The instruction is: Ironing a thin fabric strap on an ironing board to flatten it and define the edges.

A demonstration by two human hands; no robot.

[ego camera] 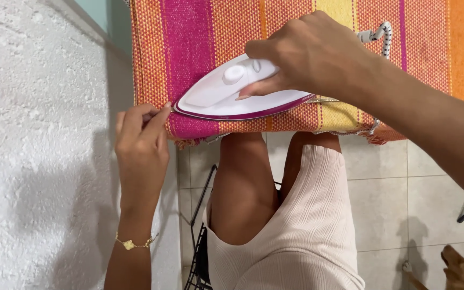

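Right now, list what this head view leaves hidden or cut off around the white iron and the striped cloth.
- White-and-magenta iron: handle covered by the right hand; soleplate faces the cloth.
- Striped woven cloth: cut off by the top and right edges.
- Braided cord: passes behind the right hand.
- Left hand fingertips: grip on the cloth edge unclear.
- Tan animal: cropped at the corner.

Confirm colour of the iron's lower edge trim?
Magenta-purple band under the white iron body, seen in the head view.

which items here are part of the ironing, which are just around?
In use: iron under right hand; striped cloth, its edge pinched by left hand; iron cord.
Around: wire rack, dog, wall.
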